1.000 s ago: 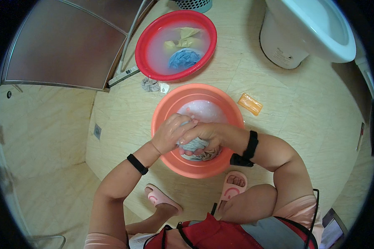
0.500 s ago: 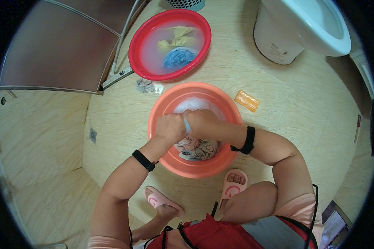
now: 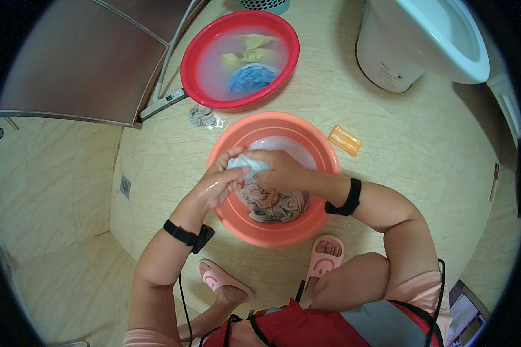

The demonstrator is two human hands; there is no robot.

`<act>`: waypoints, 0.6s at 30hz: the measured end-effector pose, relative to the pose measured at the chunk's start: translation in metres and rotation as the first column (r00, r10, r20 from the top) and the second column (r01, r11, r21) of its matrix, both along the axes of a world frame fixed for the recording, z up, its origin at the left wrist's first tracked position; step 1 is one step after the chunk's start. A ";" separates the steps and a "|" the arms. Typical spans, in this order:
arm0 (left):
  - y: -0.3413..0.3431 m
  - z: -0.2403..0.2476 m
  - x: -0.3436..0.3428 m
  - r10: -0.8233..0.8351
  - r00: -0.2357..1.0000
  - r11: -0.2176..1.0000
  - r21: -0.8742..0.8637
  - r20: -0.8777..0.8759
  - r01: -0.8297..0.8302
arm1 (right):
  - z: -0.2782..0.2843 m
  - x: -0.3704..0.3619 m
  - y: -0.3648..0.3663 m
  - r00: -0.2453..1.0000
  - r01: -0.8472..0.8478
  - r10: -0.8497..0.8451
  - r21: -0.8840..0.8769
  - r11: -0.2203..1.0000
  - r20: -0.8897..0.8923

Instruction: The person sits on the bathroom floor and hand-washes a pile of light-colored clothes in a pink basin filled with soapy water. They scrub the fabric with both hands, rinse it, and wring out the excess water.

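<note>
Above the orange basin [image 3: 283, 238], a small pale blue cloth [image 3: 249, 166] is bunched up between my two hands; its exact kind is hard to make out. My left hand [image 3: 215, 184] is turned palm up, its fingers and thumb closed round the cloth's left end. From the other side my right hand [image 3: 281, 169] grips it with bent fingers. Below them, wet beige, pinkish and brownish clothes [image 3: 275, 202] lie crumpled in the basin's near half. Soapy water [image 3: 283, 146] shows at its far side.
Beyond stands a red basin [image 3: 298, 49] of cloudy water with a blue garment [image 3: 252, 78] and yellow cloth [image 3: 257, 55]. An orange soap bar [image 3: 345, 140] and a crumpled grey cloth [image 3: 201, 115] lie on the tiles. A toilet [image 3: 388, 66] is at far right.
My hands were clenched side by side with the cloth mostly hidden. The left hand has turned over and loosened, and more of the cloth now shows between them.
</note>
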State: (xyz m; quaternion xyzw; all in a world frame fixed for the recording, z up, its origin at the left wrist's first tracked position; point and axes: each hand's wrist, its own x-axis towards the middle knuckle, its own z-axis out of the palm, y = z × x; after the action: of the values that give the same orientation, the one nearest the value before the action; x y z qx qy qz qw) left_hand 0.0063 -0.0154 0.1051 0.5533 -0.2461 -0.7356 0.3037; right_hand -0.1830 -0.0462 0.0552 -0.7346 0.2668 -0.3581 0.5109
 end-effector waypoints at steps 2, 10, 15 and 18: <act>0.007 0.004 -0.003 -0.038 0.994 0.975 -0.216 0.107 0.060 | 0.006 -0.003 -0.004 0.990 -0.126 0.058 0.604 0.787 0.131; 0.016 0.000 -0.007 0.334 0.446 0.052 -0.488 0.831 0.871 | 0.028 -0.010 -0.006 0.885 -0.449 0.073 0.883 -0.134 0.461; 0.005 0.002 -0.014 0.340 0.495 -0.078 -0.500 0.800 0.862 | 0.042 -0.006 0.009 0.863 -0.437 0.185 0.879 -0.194 0.470; 0.005 0.001 -0.018 0.370 0.539 -0.105 -0.543 0.757 0.833 | 0.058 -0.011 0.005 0.826 -0.455 0.287 0.875 -0.166 0.484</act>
State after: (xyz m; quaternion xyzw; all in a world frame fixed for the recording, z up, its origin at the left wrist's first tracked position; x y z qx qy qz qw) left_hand -0.0115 -0.0104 0.1062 0.3280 -0.9014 -0.0394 0.2799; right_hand -0.1936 -0.0409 0.1131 -0.1667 0.1824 0.0621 0.9670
